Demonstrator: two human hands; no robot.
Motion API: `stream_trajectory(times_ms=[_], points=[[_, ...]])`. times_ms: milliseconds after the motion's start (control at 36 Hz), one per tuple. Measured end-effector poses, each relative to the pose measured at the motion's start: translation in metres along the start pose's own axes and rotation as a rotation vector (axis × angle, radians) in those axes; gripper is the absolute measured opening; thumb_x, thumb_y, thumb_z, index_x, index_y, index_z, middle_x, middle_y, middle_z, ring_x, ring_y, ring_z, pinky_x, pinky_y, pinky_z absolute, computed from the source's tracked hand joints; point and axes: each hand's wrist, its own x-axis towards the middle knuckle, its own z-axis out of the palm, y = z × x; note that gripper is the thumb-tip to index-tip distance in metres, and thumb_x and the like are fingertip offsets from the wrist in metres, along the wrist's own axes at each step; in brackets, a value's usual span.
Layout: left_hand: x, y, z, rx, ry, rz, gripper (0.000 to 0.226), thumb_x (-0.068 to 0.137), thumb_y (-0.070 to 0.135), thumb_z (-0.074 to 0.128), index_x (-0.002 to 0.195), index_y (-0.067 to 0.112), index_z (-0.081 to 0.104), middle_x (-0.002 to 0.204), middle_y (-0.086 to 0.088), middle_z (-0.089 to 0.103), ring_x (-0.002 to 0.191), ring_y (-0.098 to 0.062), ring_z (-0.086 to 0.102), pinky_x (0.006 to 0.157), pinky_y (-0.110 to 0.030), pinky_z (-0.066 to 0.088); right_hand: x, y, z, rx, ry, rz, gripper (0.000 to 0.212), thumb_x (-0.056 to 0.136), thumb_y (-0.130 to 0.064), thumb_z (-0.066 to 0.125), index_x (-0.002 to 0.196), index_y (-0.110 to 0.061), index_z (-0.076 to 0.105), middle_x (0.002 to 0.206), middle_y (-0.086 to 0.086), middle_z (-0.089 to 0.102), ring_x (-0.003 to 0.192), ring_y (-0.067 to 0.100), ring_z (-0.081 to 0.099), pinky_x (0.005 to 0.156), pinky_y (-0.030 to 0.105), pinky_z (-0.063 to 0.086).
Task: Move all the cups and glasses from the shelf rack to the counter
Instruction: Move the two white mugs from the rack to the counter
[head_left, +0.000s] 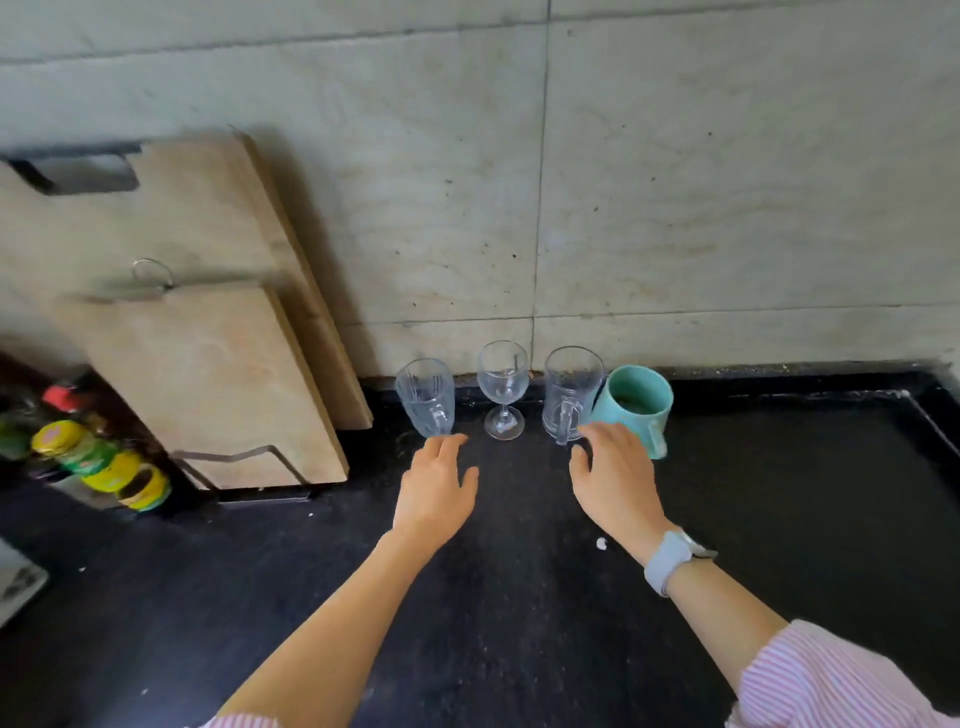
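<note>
We find four drinking vessels standing upright in a row on the black counter (519, 597), at the foot of the tiled wall (675, 182). The left hand (435, 491) lies palm down over the counter, fingers straight and loosely spread, holding nothing. Just beyond its fingertips stands the ribbed glass mug (426, 397); whether the fingertips touch its base, we cannot tell. The right hand (613, 475) is likewise open, fingers relaxed and slightly fanned, with nothing in its grasp. Directly beyond its fingertips stands the clear glass mug (570, 395), its handle facing the hand. Just to the right of that hand stands the teal ceramic mug (636, 402), partly hidden behind the fingers; contact cannot be confirmed. Between the two hands, slightly farther back, stands the stemmed wine glass (503, 387), clear of both.

We note a pale wristwatch (670, 561) on the right wrist and a pink-striped sleeve (831, 686) on that arm. Well to the left of the left hand, two wooden cutting boards (197, 338) lean against the wall. Farther left still, a cluster of jars with yellow lids (104, 457) sits at the counter's edge.
</note>
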Motion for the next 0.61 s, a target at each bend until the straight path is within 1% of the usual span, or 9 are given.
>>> stream_trajectory(times_ms=[56, 139, 194, 278, 333, 417, 528, 611], points=[[-0.022, -0.02, -0.033, 0.051, 0.044, -0.026, 0.048, 0.093, 0.028, 0.047, 0.138, 0.015, 0.036, 0.143, -0.005, 0.038, 0.127, -0.025, 0.041, 0.103, -0.044, 0.039, -0.01, -0.036, 0.002, -0.001, -0.067, -0.196, 0.032, 0.092, -0.023, 0.043, 0.119, -0.012, 0.057, 0.124, 0.005, 0.06, 0.121, 0.025, 0.047, 0.102, 0.04, 0.036], [-0.067, -0.053, -0.086, 0.118, 0.14, -0.101, 0.046, 0.093, 0.029, 0.047, 0.136, 0.016, 0.037, 0.139, -0.005, 0.044, 0.118, -0.027, 0.049, 0.099, -0.045, 0.041, -0.032, -0.102, 0.011, 0.011, -0.175, -0.462, 0.035, 0.094, -0.025, 0.04, 0.123, -0.015, 0.056, 0.127, 0.001, 0.058, 0.128, 0.02, 0.042, 0.108, 0.038, 0.031], [-0.105, -0.078, -0.12, 0.191, 0.224, -0.149, 0.045, 0.092, 0.03, 0.046, 0.135, 0.017, 0.039, 0.136, -0.005, 0.048, 0.121, -0.026, 0.047, 0.099, -0.044, 0.04, -0.053, -0.15, 0.017, 0.022, -0.228, -0.596, 0.035, 0.094, -0.027, 0.039, 0.123, -0.014, 0.056, 0.127, 0.002, 0.058, 0.127, 0.021, 0.043, 0.107, 0.038, 0.033], [-0.177, -0.117, -0.169, 0.261, 0.349, -0.26, 0.045, 0.092, 0.031, 0.045, 0.135, 0.019, 0.041, 0.137, -0.002, 0.048, 0.126, -0.024, 0.043, 0.101, -0.042, 0.036, -0.098, -0.225, 0.022, 0.055, -0.312, -0.734, 0.036, 0.095, -0.027, 0.038, 0.124, -0.012, 0.053, 0.127, 0.006, 0.057, 0.122, 0.024, 0.046, 0.102, 0.038, 0.037], [-0.235, -0.142, -0.196, 0.25, 0.443, -0.342, 0.042, 0.092, 0.031, 0.047, 0.132, 0.018, 0.045, 0.136, -0.002, 0.049, 0.125, -0.024, 0.044, 0.101, -0.042, 0.036, -0.136, -0.272, 0.025, 0.088, -0.364, -0.819, 0.036, 0.095, -0.027, 0.038, 0.126, -0.014, 0.051, 0.131, 0.005, 0.055, 0.123, 0.024, 0.046, 0.103, 0.036, 0.036], [-0.338, -0.175, -0.224, 0.226, 0.582, -0.47, 0.037, 0.091, 0.028, 0.048, 0.127, 0.018, 0.05, 0.129, -0.004, 0.054, 0.12, -0.027, 0.047, 0.097, -0.04, 0.037, -0.207, -0.334, 0.031, 0.113, -0.426, -0.966, 0.035, 0.095, -0.026, 0.038, 0.125, -0.014, 0.052, 0.13, 0.006, 0.054, 0.123, 0.026, 0.044, 0.102, 0.039, 0.038], [-0.485, -0.211, -0.24, 0.235, 0.704, -0.681, 0.035, 0.088, 0.028, 0.053, 0.121, 0.017, 0.054, 0.126, -0.006, 0.057, 0.117, -0.03, 0.049, 0.093, -0.038, 0.037, -0.324, -0.399, 0.041, 0.14, -0.495, -1.171, 0.032, 0.094, -0.026, 0.039, 0.117, -0.012, 0.056, 0.12, 0.009, 0.058, 0.117, 0.029, 0.047, 0.095, 0.04, 0.041], [-0.598, -0.23, -0.241, 0.233, 0.805, -0.819, 0.035, 0.09, 0.027, 0.052, 0.122, 0.015, 0.055, 0.127, -0.009, 0.057, 0.117, -0.03, 0.051, 0.094, -0.037, 0.037, -0.417, -0.439, 0.049, 0.167, -0.568, -1.328, 0.031, 0.093, -0.023, 0.041, 0.116, -0.01, 0.056, 0.117, 0.011, 0.059, 0.114, 0.03, 0.049, 0.096, 0.04, 0.04]])
